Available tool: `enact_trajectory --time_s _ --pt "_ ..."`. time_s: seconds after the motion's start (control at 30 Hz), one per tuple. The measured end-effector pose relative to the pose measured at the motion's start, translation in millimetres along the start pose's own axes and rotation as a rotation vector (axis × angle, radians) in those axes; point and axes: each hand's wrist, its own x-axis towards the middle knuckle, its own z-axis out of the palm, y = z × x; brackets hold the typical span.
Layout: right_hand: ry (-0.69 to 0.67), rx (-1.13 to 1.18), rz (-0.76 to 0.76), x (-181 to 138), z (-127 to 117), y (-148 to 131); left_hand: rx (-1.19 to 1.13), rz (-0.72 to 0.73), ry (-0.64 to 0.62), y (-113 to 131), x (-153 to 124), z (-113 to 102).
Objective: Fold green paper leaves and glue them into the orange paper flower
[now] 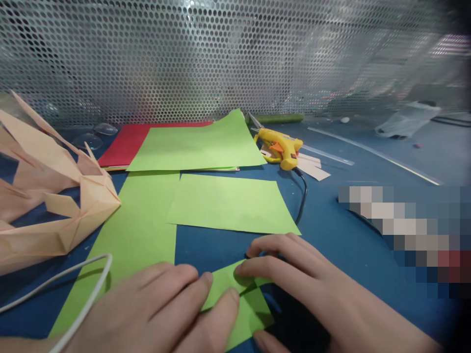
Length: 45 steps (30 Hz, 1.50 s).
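Observation:
A partly folded piece of green paper (250, 309) lies on the blue table at the front middle. My left hand (172, 304) grips its left side, thumb and index finger pressed onto the fold. From the right, my right hand (298, 279) curls around the same paper, with the index fingertip on its upper part and the thumb low near its corner. Part of the paper is hidden beneath both hands. Just beyond them is a flat green sheet (235, 203), and a long green strip (147, 211) runs under my left hand.
A peach folded-paper model (91, 196) stands left, near a white cable (99, 279). Behind are red paper (121, 142), a large green sheet (195, 147), a yellow glue gun (285, 147) and clear glue sticks (375, 152). A perforated metal screen (221, 59) closes the back. A pixelated patch covers the right.

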Motion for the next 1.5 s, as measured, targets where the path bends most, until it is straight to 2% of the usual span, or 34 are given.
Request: enact_trajectory --time_s 0.17,0.3,0.4,0.7,0.87,1.0,1.1,1.23,1.37,1.5 --pt "-0.031 0.021 0.001 5 0 0 -0.202 -0.048 0.057 -4 7 1" --pt "-0.128 0.212 0.080 6 -4 -1 -0.450 -0.181 -0.068 -5 8 0" --pt "-0.145 0.369 0.159 5 -4 -3 -0.632 -0.306 -0.157 -8 9 -1" --pt "-0.139 0.389 0.183 5 -1 -4 -0.890 -0.586 -0.235 -10 16 -6" --pt "-0.145 0.350 0.211 5 -4 -10 -0.948 -0.760 -0.270 -9 23 -5" --pt "-0.105 0.322 0.210 5 -5 -10 -0.930 -0.773 -0.294 -8 26 -3" --pt "-0.099 0.329 0.264 8 -5 -11 -0.917 -0.784 -0.257 -7 26 -4" --pt "-0.190 0.378 0.411 15 -7 -14 -1.009 -0.874 -0.202 -9 28 -7" --pt "-0.272 0.383 0.475 17 -9 -13 -1.037 -0.993 -0.265 -11 32 -9" --pt "-0.368 0.462 0.572 19 -11 -10 -0.977 -1.034 -0.354 -13 36 -9"
